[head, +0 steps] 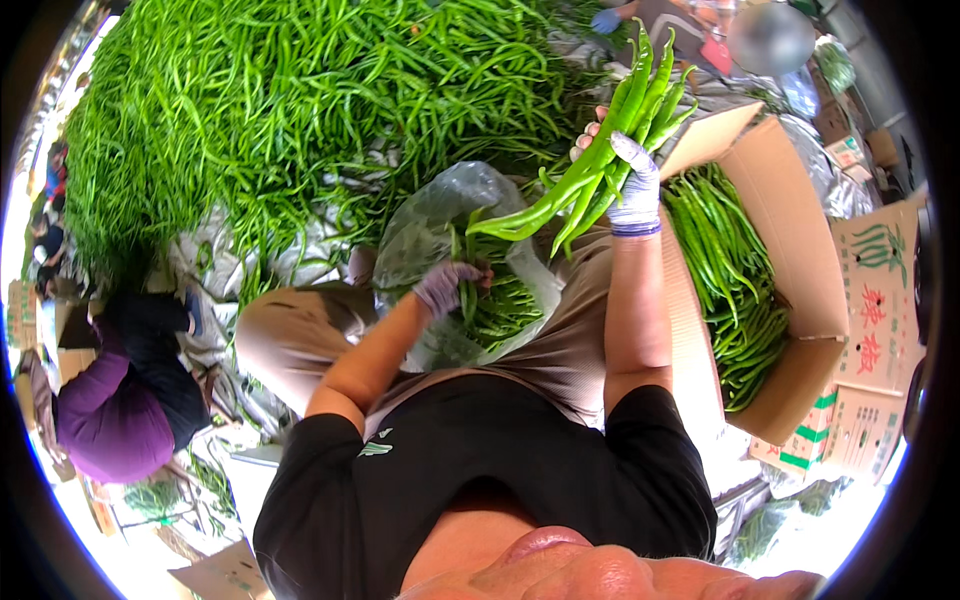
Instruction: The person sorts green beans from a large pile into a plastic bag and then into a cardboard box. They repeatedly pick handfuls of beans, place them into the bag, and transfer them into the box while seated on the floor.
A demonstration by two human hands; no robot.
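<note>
My right hand (pixel 634 184), in a whitish glove with bare fingertips showing, is closed around a bunch of long green chili peppers (pixel 600 169). The bunch is raised in front of me, beside an open cardboard box. Lower down, my left hand (pixel 454 287), in a similar glove, grips a few green peppers (pixel 468 300) over the mouth of a clear plastic bag (pixel 409 225). More green peppers (pixel 514 304) lie inside this bag, which rests between my legs. Part of its contents is hidden by my left hand and forearm.
A large heap of green peppers (pixel 322 97) spreads ahead. At my right, the open cardboard box (pixel 787 225) holds rows of peppers (pixel 720 247); printed cartons (pixel 874 300) stand beyond it. A person in purple (pixel 116 412) sits at left. Another person's gloved hand (pixel 605 21) shows at top.
</note>
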